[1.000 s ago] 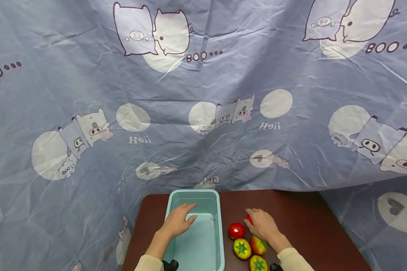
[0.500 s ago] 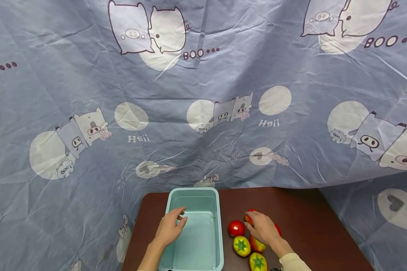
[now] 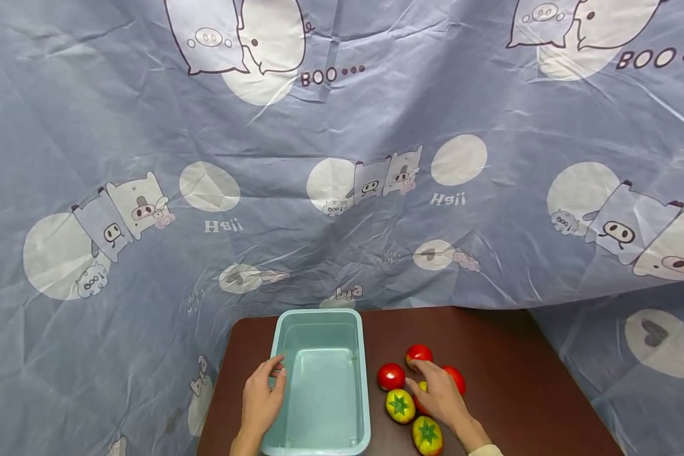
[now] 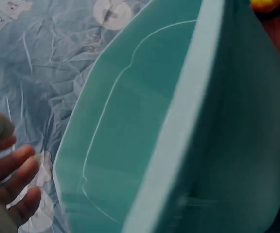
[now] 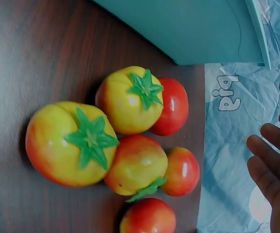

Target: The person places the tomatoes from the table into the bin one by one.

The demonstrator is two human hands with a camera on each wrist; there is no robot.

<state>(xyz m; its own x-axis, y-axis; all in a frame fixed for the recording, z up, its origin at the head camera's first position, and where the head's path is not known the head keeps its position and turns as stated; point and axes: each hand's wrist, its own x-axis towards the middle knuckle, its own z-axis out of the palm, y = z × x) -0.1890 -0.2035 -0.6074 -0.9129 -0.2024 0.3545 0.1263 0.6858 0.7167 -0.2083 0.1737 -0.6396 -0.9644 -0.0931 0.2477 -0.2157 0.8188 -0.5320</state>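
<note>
My left hand (image 3: 262,396) hovers by the left rim of a pale teal plastic bin (image 3: 367,396), fingers loosely bent and holding nothing. The left wrist view has its fingers (image 4: 16,174) apart from the bin's wall. Over a cluster of toy tomatoes, my right hand (image 3: 440,394) is spread with nothing in its grasp. Red tomatoes (image 3: 391,376) lie at the far side of the cluster, and yellow ones with green star-shaped leaves (image 3: 400,406) lie nearer. A red-and-yellow tomato (image 5: 136,164) sits among them, partly hidden by the hand in the head view.
The bin's floor (image 3: 322,399) shows bare. Both the bin and the tomatoes stand on a dark brown table (image 3: 507,367). A blue-grey cloth (image 3: 342,190) printed with cartoon pigs hangs behind the table and along its sides.
My left hand has moved left, from above the bin's inside to its left rim. The right hand has drawn back a little, uncovering more of the red tomatoes.
</note>
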